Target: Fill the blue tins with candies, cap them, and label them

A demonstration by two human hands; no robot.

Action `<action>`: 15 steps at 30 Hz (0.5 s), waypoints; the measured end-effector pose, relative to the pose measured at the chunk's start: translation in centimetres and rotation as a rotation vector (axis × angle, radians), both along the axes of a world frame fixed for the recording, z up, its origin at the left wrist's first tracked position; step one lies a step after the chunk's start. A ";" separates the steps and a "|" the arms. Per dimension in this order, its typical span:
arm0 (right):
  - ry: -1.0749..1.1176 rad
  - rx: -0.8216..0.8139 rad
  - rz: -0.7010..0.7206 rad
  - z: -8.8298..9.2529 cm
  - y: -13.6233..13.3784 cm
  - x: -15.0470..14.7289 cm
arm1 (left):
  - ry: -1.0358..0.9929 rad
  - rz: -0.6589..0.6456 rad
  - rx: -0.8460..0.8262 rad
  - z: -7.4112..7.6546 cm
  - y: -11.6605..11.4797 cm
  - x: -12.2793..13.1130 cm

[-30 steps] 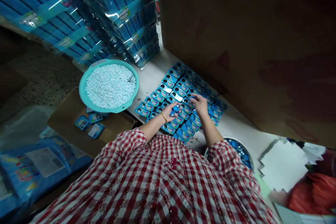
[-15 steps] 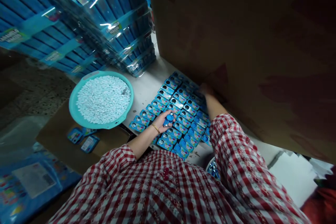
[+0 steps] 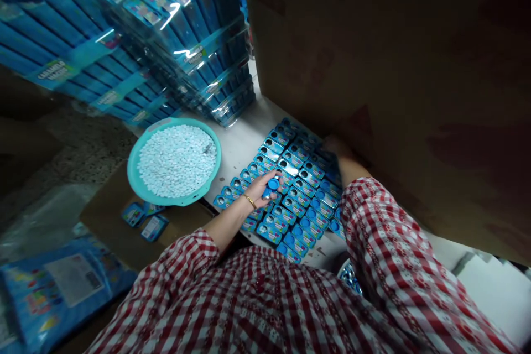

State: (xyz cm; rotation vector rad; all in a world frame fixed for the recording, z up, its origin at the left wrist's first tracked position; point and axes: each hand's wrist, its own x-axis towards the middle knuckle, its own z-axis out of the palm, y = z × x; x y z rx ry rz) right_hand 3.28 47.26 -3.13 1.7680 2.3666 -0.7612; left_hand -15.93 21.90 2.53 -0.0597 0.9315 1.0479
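Several small blue tins (image 3: 290,177) lie in rows on the white table (image 3: 236,138), most open with a round hole showing. My left hand (image 3: 263,187) hovers over the near rows, its fingers closed around small blue round caps (image 3: 272,183). My right hand (image 3: 335,146) reaches to the far right rows, in the shadow under a big cardboard box (image 3: 394,83); its fingers are too dark to make out. Both sleeves are red and white check.
A teal bowl (image 3: 136,174) full of white tablets sits left of the tins. Shrink-wrapped stacks of blue boxes (image 3: 174,38) rise behind it. A metal bowl (image 3: 350,276) with blue caps peeks out under my right arm. Loose tins (image 3: 143,218) lie on a lower carton.
My right hand has moved from the middle of the tins to the far right rows beside the cardboard box. My left hand stays over the near rows with the caps.
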 end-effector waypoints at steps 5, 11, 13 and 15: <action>-0.027 0.022 -0.001 1.7 -3.2 -0.4 | -0.007 0.056 -0.004 -0.8 0.1 -0.8; 0.613 -0.003 0.388 4.7 -12.9 -4.7 | -0.030 0.043 0.018 -1.5 1.2 -0.1; 0.657 -0.084 0.464 4.9 -14.7 -5.6 | -0.024 0.020 -0.010 -1.6 1.4 0.4; 0.680 -0.102 0.436 4.7 -15.4 -5.7 | -0.033 -0.010 -0.030 -1.8 1.4 0.7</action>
